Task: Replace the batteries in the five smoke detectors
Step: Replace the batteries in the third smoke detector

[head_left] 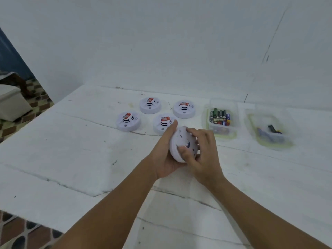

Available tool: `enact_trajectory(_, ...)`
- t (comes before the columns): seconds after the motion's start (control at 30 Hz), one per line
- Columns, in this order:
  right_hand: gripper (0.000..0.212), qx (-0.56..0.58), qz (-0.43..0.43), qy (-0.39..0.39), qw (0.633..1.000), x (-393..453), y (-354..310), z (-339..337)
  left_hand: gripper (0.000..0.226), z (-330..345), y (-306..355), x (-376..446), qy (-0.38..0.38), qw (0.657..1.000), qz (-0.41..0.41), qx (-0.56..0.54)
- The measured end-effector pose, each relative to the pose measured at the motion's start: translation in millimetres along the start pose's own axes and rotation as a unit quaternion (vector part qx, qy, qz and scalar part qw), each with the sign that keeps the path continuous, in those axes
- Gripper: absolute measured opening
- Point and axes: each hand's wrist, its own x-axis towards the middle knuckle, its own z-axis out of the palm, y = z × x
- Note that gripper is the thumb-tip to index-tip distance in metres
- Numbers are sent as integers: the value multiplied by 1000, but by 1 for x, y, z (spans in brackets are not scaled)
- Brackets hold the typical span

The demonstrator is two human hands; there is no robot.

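Held up off the table (pixel 71 159), tilted on edge, the fifth smoke detector (pixel 181 144), with its back face turned toward the camera and its flat disc standing nearly upright between the two hands. Cradled from the left and below by the left hand (pixel 165 159), thumb stretched up along the far rim, fingers wrapped behind and out of sight. Laid over the back face from the right by the right hand (pixel 203 153), thumb pressing low on the face, index finger hooked over the top rim, other fingers curled round the right edge. Judged to be the step of twisting or prying the back open, since no battery bay showed yet; turned on the right fingers lying directly on the face to be opened, with the left serving as the brace. Lay flat beyond, near the wall: four more detectors (pixel 128 121), face up, each carrying a red-and-white label; nearest of them (pixel 164 123) partly covered by the left thumb. Stood to the right of those a clear tub of batteries (pixel 220 117), closer to the right hand, and farther right a second clear tub (pixel 269 130) holding a few dark items, too blurred to name. Hidden by the fingers: most of the held detector's back, any latch or cover seam, and whether a battery sat inside.
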Motion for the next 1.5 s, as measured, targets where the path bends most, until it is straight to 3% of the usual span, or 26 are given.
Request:
enact_trajectory(0.2,62,-63,27,6,998,-7,15,-31,61,21,-21,27,-24,998,-49,-39)
enact_trajectory(0.67,66,-131,18,-94,987,4,24,-52,57,12,-31,45,-28,996,-73,-50)
enact_trajectory(0.87,65,-159,-13,-68,985,5,21,-53,54,9,-31,46,-28,997,-72,-29)
enact_trajectory(1.1,62,-123,45,-50,990,6,20,-54,55,13,-30,46,-26,997,-75,-11)
enact_trajectory(1.33,65,-109,-27,-161,981,18,18,-71,57,10,-32,47,-11,997,-81,-8)
enact_trajectory(1.5,67,-126,-12,-201,971,21,19,-78,56,12,-30,47,4,997,-81,7)
